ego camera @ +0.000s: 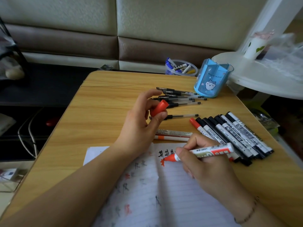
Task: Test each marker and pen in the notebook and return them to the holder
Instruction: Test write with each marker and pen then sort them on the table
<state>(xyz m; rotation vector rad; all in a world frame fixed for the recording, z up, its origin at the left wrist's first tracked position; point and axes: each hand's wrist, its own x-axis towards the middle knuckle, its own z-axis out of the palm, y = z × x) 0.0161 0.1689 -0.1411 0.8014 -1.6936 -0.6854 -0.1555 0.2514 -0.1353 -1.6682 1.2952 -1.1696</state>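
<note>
right hand [211, 163] is gripping the light, rigid red whiteboard marker [203, 152] near its tip, marking the notebook [164, 194]; left hand [141, 122] fingers are pinching its red cap [159, 108].

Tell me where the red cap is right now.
The red cap sits mid-frame in the head view, pinched in the left hand above the table, just in front of the black pens.

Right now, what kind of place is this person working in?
Probably a home living room: a small wooden table stands before a cushioned sofa, with a cartoon pen holder and a notebook on it.
</note>
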